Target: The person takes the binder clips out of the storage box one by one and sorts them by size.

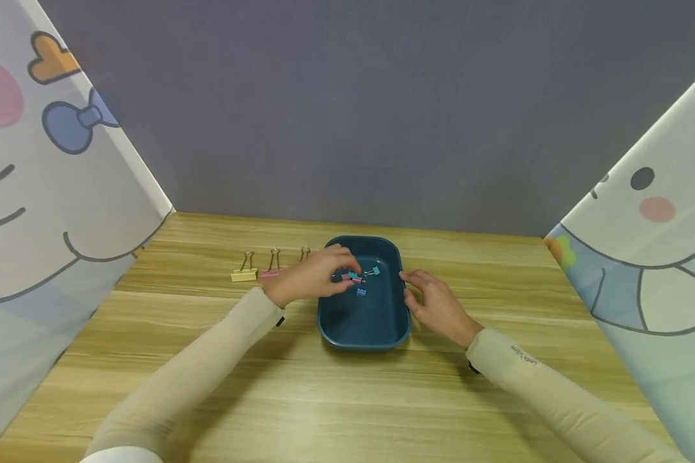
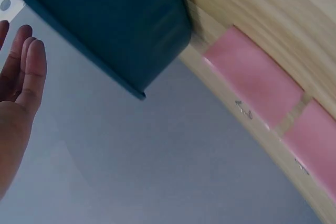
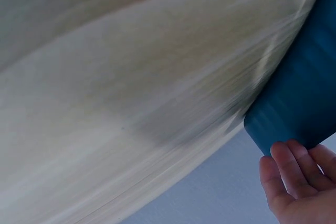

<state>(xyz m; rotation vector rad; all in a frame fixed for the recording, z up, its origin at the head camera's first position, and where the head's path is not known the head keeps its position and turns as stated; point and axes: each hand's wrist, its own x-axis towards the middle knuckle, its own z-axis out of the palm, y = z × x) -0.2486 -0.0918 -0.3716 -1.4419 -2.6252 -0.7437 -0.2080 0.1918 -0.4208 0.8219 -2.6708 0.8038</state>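
A dark teal plastic tray (image 1: 361,347) stands on the wooden table. Inside it lie several small binder clips: a teal one (image 1: 375,271) with its wire handles showing, a blue one (image 1: 361,292), and a cluster of pink and teal ones (image 1: 353,278). My left hand (image 1: 318,273) reaches over the tray's left rim, thumb and fingertips apart around that cluster. The left wrist view shows its fingers (image 2: 34,72) extended, with no clip visible in them. At the right rim, my right hand (image 1: 437,305) touches the tray; in the right wrist view its fingers (image 3: 294,171) lie against the outer wall.
Left of the tray stand larger binder clips in a row: a yellow one (image 1: 244,275), a pink one (image 1: 269,274), and another, mostly behind the left hand, showing its wire handles (image 1: 305,252). A grey panel (image 1: 359,116) rises behind the table, with printed cloth (image 1: 92,193) at both sides.
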